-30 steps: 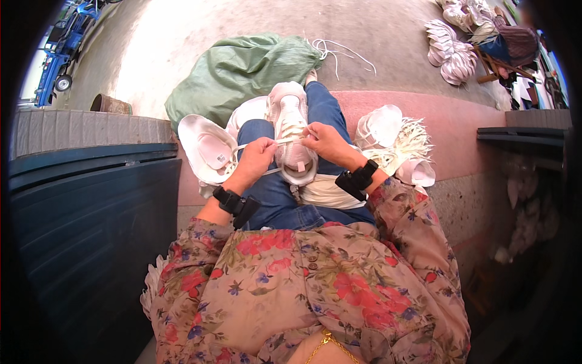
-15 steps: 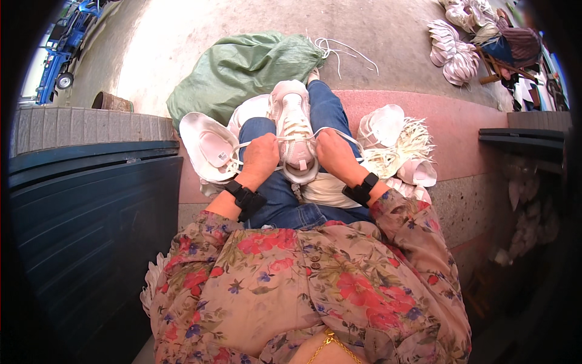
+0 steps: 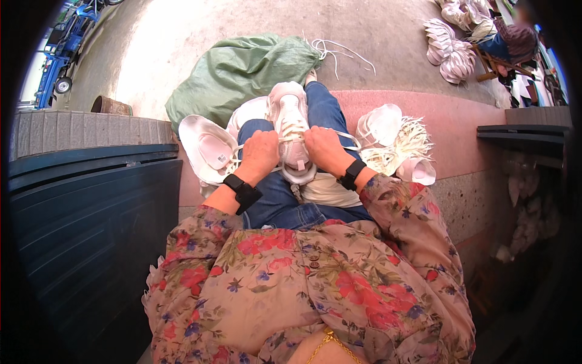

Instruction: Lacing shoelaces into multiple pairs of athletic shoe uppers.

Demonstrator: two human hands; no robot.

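Note:
Between my knees rests a pale pink and white shoe upper (image 3: 292,121), its toe pointing away from me and a cream lace crossing its front. My left hand (image 3: 260,151) is closed at the shoe's left edge, gripping a lace end that trails off to the left. On the other side my right hand (image 3: 324,147) is closed on the lace close against the shoe; the loose end runs out to the right. The fingertips of both hands are mostly hidden behind the knuckles. Another pale upper (image 3: 212,148) lies beside my left knee.
A green sack (image 3: 236,76) slumps beyond my knees. Stacked white uppers (image 3: 379,126) and a bundle of cream laces (image 3: 412,142) lie at my right. Dark blue door panels (image 3: 91,218) stand at the left. Far right, a person (image 3: 515,45) sits near more piled uppers (image 3: 448,51).
My right hand has moved left, in against the shoe. My left hand has stayed about where it was, and the stretch of lace between the hands is shorter.

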